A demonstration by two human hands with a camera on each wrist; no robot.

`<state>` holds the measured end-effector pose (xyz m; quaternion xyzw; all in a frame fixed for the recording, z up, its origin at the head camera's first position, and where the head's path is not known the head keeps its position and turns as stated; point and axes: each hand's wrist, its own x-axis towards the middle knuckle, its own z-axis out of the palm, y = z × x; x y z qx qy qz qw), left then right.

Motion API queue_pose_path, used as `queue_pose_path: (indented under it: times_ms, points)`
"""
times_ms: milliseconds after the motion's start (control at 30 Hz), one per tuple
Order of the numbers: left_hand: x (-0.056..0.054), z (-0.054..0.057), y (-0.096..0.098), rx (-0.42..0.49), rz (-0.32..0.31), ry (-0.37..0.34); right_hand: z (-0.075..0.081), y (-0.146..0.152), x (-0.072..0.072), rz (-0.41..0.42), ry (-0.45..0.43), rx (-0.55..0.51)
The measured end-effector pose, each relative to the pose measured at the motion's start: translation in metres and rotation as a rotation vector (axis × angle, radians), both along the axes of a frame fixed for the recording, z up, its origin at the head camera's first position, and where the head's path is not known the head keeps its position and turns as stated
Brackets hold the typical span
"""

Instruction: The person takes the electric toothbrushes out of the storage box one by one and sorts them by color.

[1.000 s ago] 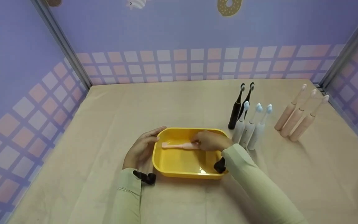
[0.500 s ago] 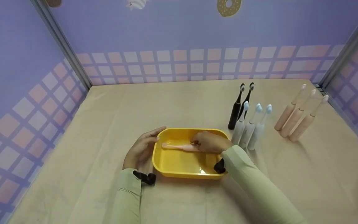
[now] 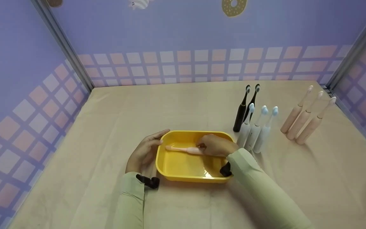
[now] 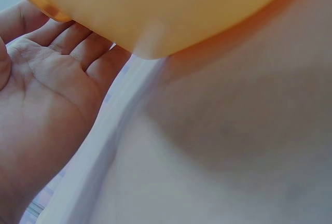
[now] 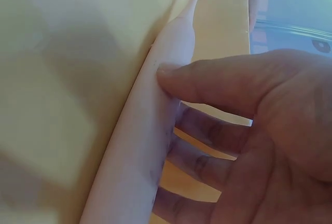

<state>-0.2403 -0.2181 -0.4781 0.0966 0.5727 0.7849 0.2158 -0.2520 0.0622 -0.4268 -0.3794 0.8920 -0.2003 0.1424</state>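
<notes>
A yellow plastic bin stands on the table in front of me. Inside it, a pale pink electric toothbrush lies lengthwise near the far wall, its head toward the left. My right hand reaches in and holds the toothbrush handle; in the right wrist view the thumb lies on one side and the other fingers on the opposite side. Against the bin's left end rests my left hand, fingers largely straight along the outside. The left wrist view shows its open palm, with fingertips partly hidden behind the bin.
Two black electric toothbrushes stand upright right of the bin. Three white ones with blue heads stand before them, close to my right sleeve. Farther right stand three pink ones. Patterned purple walls enclose the table.
The pink toothbrush has turned about its length, so its head shows a different side. Both hands and the bin stay nearly in place.
</notes>
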Motion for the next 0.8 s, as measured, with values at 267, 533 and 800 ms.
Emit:
queue_pose_path:
  times_ms: [267, 533, 800]
  points:
    - [-0.0006, -0.0004, -0.0002, -0.017, 0.000, 0.022, 0.0002, 0.0010, 0.0022, 0.008, -0.001, 0.019]
    - [-0.0012, 0.0001, 0.0006, -0.017, 0.011, 0.011, 0.0006, 0.0009, 0.0055, -0.032, 0.005, 0.041]
    - [-0.0014, -0.0012, -0.0008, -0.007, 0.001, 0.026, 0.0008, 0.0011, 0.0060, -0.072, -0.020, 0.060]
